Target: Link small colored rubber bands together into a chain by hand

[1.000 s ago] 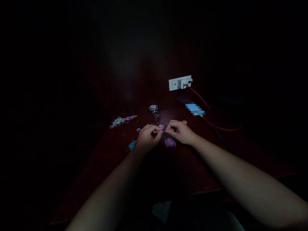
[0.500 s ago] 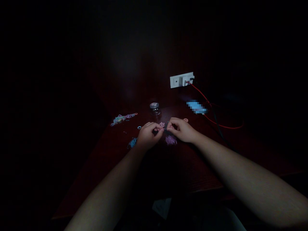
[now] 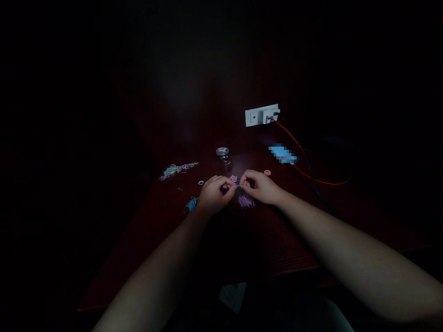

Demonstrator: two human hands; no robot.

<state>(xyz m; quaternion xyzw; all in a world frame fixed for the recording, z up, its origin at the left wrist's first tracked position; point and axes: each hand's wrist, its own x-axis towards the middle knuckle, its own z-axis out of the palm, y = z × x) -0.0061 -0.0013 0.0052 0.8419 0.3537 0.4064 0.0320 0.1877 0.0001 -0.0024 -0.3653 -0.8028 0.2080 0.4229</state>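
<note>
With twelve o'clock running straight away from the person across the dark red table (image 3: 270, 244), a thin light band (image 3: 238, 186) is drawn out between the fingertips of two hands. It meets the left hand (image 3: 215, 193) at that hand's three o'clock side and the right hand (image 3: 260, 187) at its nine o'clock side. Neither hand is nearer, since each touches one end. Both are pinched narrow, thumb against finger, with the band's ends hidden in the grip. The band's long axis runs roughly from nine to three, one end pointing into each pinch; whether it is one strand or a flattened loop is too small to tell. From the band, a few pink bands (image 3: 234, 178) lie just beyond at about eleven to twelve, and a purple pile (image 3: 246, 200) sits near at five. A blue pile (image 3: 191, 204) rests beside the left wrist at eight, a blue ring (image 3: 201, 183) at nine, and a mixed-colour pile (image 3: 176, 171) farther off at ten. A clear jar (image 3: 223, 156) stands at eleven, and an orange ring (image 3: 267, 173) lies beyond the right hand at two.
</note>
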